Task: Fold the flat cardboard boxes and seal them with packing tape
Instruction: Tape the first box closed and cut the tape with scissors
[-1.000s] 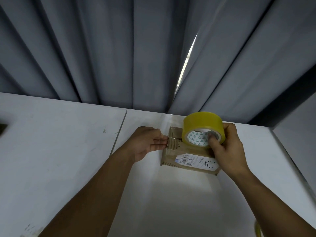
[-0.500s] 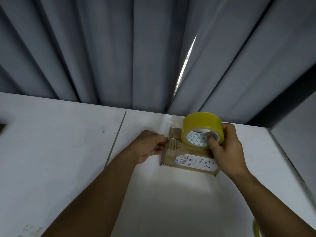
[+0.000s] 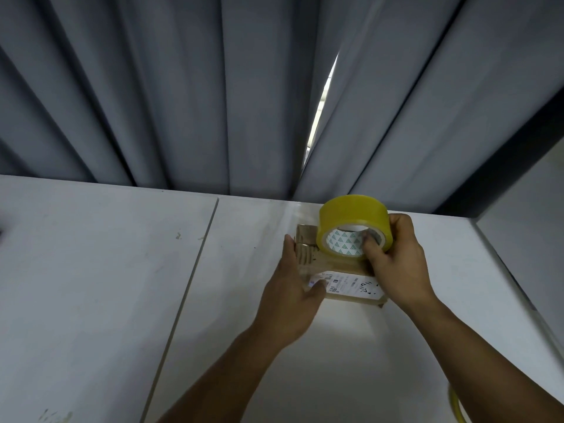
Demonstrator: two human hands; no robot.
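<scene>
Stands a yellow tape roll [image 3: 354, 222] upright on a small cardboard box [image 3: 332, 265], right of the table's middle.

Grips the roll with the right hand [image 3: 396, 264], thumb hooked inside the patterned core, fingers curled over the outer rim. Lays the left hand [image 3: 293, 300] against the box's left end, fingers straight, thumb across the white label [image 3: 351, 285] on the near face. Rests the box on the white table [image 3: 106, 270], close to the far edge and the grey curtain [image 3: 183, 87]. Leaves a yellow curved edge [image 3: 457, 406] at the near right corner, too cropped to identify.
</scene>
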